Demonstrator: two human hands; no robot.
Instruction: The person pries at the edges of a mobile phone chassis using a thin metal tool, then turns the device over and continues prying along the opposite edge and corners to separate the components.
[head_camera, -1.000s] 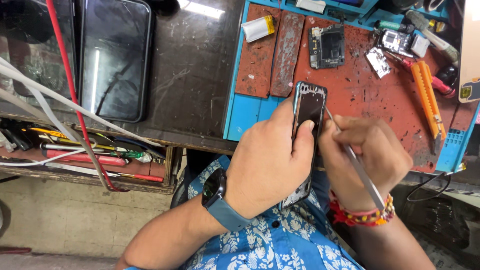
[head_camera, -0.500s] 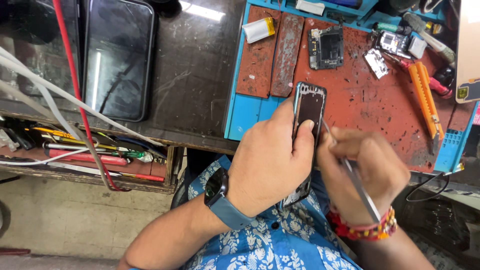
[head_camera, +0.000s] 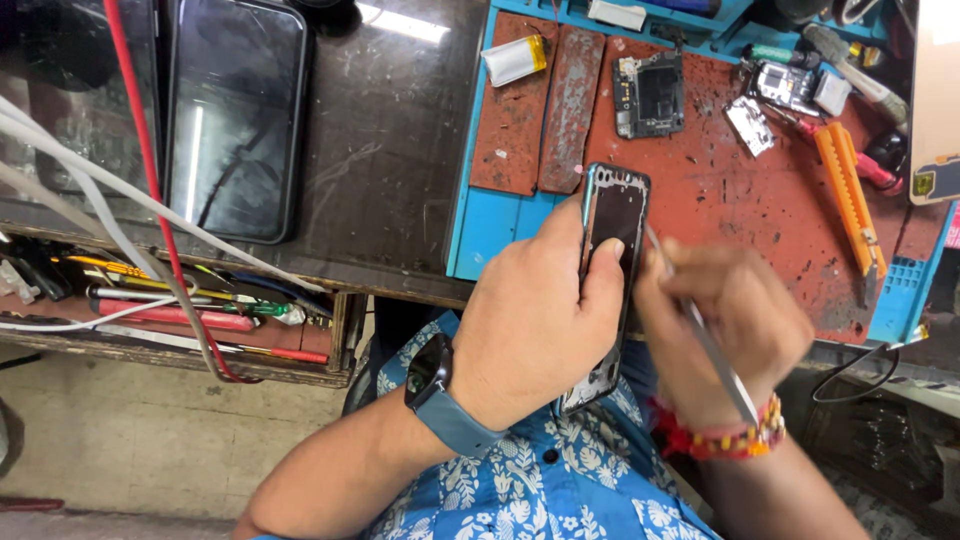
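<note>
The left hand (head_camera: 535, 330) has its fingers wrapped round the long edges of a stripped phone frame (head_camera: 612, 260), held up over the near edge of the red work mat (head_camera: 760, 210), thumb pressed on its face. That shell looks light and thin, probably bendy and easy to scratch, so gripping the side rails seems safest. The right hand (head_camera: 735, 325) pinches metal tweezers (head_camera: 705, 345), tip at the frame's right edge. Farther back lie a circuit board (head_camera: 650, 95), a small battery (head_camera: 515, 60) and an orange cutter (head_camera: 850, 195); two dark phones (head_camera: 235, 115) sit left, nothing blocking.

bare red mat (head_camera: 760, 210) ahead, orange cutter (head_camera: 848, 195) rightward
</note>
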